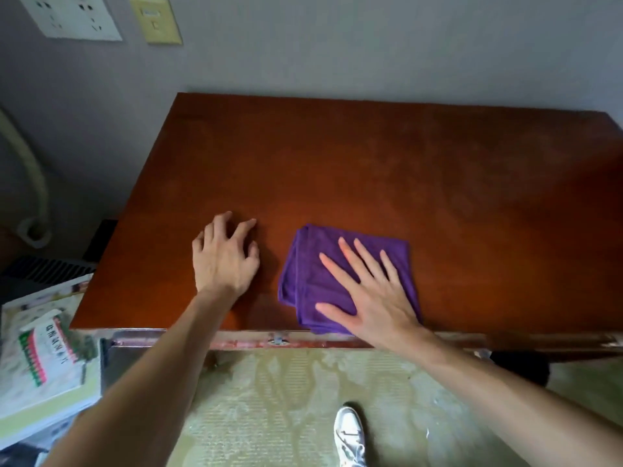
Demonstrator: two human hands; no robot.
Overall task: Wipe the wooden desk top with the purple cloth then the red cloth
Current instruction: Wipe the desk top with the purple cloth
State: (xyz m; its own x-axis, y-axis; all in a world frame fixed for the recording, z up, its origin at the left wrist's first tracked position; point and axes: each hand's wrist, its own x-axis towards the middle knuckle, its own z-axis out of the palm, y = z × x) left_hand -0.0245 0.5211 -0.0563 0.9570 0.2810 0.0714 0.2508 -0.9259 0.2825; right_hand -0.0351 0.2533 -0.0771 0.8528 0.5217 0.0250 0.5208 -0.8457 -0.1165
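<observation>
— Where's the purple cloth (340, 274)?
— Folded near the front edge of the wooden table (371, 163), under the right hand (374, 298), which lies flat on it, fingers straight and spread, no grip
— And the left hand (224, 257)?
— Just beside the cloth, apart from it, fingertips on the bare wood, fingers loosely bent, holding nothing
</observation>
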